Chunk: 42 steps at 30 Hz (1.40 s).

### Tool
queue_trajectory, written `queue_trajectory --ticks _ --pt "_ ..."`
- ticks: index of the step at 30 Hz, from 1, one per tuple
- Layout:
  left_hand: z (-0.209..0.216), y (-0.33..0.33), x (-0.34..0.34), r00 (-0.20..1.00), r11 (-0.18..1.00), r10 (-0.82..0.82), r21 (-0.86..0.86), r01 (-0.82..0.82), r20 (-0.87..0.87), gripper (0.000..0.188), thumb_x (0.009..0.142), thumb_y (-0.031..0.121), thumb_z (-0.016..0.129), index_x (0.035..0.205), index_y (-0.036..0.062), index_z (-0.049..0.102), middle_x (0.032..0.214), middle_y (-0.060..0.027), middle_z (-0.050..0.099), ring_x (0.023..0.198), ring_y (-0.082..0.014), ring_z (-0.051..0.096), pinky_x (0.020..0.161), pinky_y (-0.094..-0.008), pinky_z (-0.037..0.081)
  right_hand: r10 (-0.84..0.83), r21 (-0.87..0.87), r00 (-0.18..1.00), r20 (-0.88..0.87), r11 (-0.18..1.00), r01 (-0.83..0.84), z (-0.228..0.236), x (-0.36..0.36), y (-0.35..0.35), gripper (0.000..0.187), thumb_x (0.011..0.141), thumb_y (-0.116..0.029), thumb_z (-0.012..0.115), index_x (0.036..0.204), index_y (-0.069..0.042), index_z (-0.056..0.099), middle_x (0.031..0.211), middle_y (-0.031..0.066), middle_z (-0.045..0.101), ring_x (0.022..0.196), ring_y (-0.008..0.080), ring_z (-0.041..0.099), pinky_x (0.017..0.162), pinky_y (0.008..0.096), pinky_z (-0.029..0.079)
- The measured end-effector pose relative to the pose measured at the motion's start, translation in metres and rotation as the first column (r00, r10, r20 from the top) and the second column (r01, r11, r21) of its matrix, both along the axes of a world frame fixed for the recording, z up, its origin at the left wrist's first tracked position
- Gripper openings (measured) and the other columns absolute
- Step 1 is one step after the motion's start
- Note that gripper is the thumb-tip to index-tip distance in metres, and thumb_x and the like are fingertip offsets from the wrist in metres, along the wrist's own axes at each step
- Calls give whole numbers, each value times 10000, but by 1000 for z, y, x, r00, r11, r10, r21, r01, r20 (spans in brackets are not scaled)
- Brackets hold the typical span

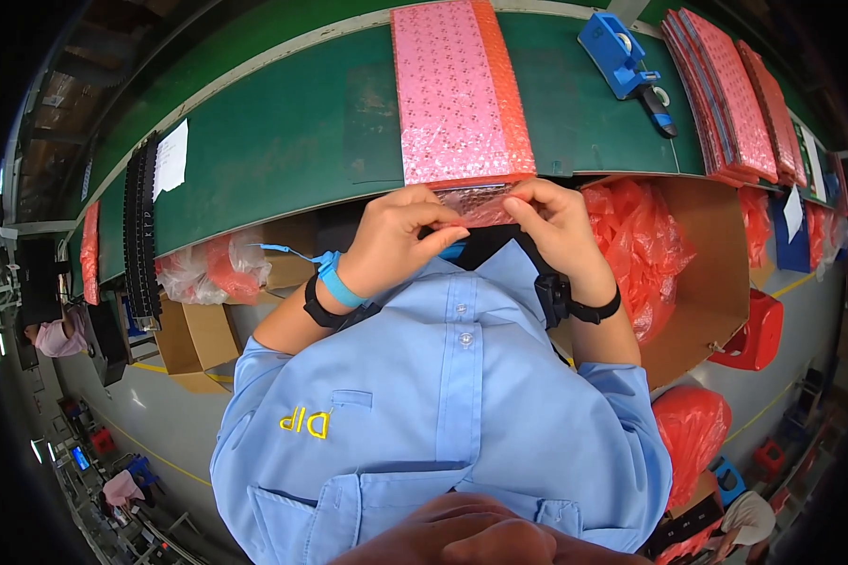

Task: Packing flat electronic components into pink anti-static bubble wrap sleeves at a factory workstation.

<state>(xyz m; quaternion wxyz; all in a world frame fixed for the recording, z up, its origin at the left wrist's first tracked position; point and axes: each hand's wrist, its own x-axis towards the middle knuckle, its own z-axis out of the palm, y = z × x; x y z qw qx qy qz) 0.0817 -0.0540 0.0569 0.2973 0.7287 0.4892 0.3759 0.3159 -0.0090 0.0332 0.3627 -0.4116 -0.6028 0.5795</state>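
A pink bubble-wrap bag [448,94] lies flat on the green workbench, its near end reaching over the front edge toward me. My left hand [407,235] pinches the left corner of the bag's loose near flap, thumb and forefinger together. At the right corner of the same flap, my right hand [556,221] grips the thin film between thumb and fingers. Between the two hands the see-through flap is stretched, and a dark edge shows inside the bag's mouth. A blue strap is on my left wrist, and black bands sit on both wrists.
A blue tape dispenser [614,55] and a blue-black handled tool [657,111] stand right of the bag. Stacked pink bubble-wrap packs [725,99] lie farther right. A black slotted rack [141,231] and white paper [171,160] are left. Cardboard boxes [702,282] with red plastic bags sit below the bench.
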Motion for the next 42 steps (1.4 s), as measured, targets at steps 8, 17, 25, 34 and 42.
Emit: queue_trajectory --ticks 8,17,25,34,42 --pt "47 37 -1 935 774 211 632 17 -284 119 726 181 830 809 126 764 837 -52 694 670 -229 629 591 -334 495 -152 693 986 62 718 67 20 -2 18 103 841 -64 749 895 2 692 944 75 678 818 123 594 746 245 464" --pt "16 79 -34 974 992 129 36 -124 -188 256 743 204 850 861 9 734 708 -86 672 586 -117 570 544 -265 460 -262 407 951 165 896 176 -7 -17 67 167 802 -104 807 840 0 682 767 -23 641 699 46 530 627 220 442" --pt "-7 73 -30 945 934 289 -171 -313 -151 308 753 199 837 955 12 698 800 -95 676 665 -140 597 601 -292 483 -324 296 920 222 921 253 -15 -30 73 219 807 -125 816 774 14 649 656 -51 568 594 27 438 499 227 356" --pt "-17 60 -16 889 881 -239 297 368 -391 438 785 105 722 1209 31 640 1286 -118 608 1219 -271 563 1016 -418 434 -427 379 787 446 886 265 -5 -35 75 233 777 -128 822 835 -10 630 735 39 646 645 98 538 578 267 414" --pt "-28 58 -18 891 901 -198 282 330 -409 413 819 64 653 1230 32 648 1302 -114 620 1274 -260 541 1055 -416 416 -48 692 818 574 563 -452 11 -39 56 324 875 -154 643 1150 -37 519 1335 130 577 1331 365 433 1113 568 218"
